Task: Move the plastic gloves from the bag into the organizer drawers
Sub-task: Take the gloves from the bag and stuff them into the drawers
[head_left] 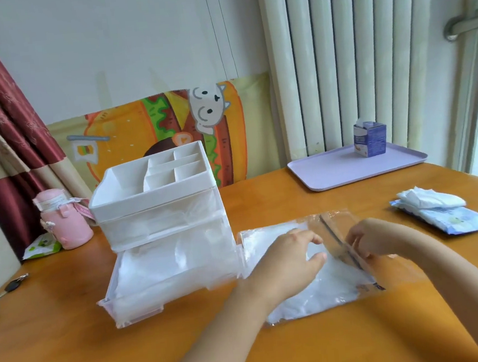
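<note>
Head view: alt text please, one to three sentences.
Two hands work at a clear bag of white gloves on an orange table: the right hand pinches the bag's mouth, the left hand is at the gloves. Left of it stands a white organizer, bottom drawer pulled out and holding gloves.

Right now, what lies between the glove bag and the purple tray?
Nothing. The head view shows only bare table between the glove bag and the purple tray.
</note>
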Available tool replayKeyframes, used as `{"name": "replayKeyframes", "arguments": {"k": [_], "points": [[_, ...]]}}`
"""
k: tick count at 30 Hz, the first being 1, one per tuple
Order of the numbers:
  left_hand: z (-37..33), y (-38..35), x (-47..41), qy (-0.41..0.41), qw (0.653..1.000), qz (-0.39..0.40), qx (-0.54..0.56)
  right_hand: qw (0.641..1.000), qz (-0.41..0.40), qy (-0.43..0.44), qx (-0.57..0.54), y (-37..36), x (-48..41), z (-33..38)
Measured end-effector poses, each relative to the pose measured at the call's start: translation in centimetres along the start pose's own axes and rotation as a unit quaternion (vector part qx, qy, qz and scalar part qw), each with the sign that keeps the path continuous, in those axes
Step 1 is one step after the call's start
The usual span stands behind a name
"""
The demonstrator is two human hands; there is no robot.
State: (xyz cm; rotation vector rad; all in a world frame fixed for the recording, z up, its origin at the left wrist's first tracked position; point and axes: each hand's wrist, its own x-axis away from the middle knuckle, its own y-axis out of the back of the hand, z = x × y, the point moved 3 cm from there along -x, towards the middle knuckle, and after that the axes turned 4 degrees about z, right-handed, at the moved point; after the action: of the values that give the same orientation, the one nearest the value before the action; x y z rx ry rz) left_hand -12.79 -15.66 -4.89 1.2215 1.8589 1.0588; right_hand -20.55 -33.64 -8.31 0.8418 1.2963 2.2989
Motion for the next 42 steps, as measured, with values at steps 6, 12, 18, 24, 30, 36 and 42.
{"name": "replayKeyframes", "arguments": {"k": [6, 12, 18, 24, 30, 36, 42], "points": [[4.4, -5.6, -2.9, 0.154, 0.978, 0.106, -0.095, 0.993, 0.087, 0.050, -0.056, 0.5, 1.5, -0.7], [5.4, -7.1, -3.4, 0.162, 0.978, 0.075, -0.103, 0.996, 0.036, 0.041, 0.074, -0.8, 0.4, -0.2], [5.8, -6.9, -3.1, 0.164, 0.984, 0.043, -0.051, 0.999, 0.003, 0.028, -0.039, 0.3, 1.2, -0.9], [5.6, -7.0, -3.1, 0.161, 0.985, 0.045, -0.038, 0.991, -0.076, 0.023, -0.112, 1.2, 1.5, -1.7], [6.0, -6.8, -2.8, 0.178, 0.981, 0.058, -0.056, 0.924, -0.292, -0.004, -0.248, 3.2, 1.2, -3.7], [6.1, -6.8, -2.9, 0.184, 0.978, 0.064, -0.077, 0.881, -0.177, 0.023, -0.439, 3.2, 1.8, -3.5], [6.2, -6.2, -2.8, 0.213, 0.973, 0.058, -0.066, 0.889, -0.236, 0.041, -0.390, 2.7, 1.8, -4.1]]}}
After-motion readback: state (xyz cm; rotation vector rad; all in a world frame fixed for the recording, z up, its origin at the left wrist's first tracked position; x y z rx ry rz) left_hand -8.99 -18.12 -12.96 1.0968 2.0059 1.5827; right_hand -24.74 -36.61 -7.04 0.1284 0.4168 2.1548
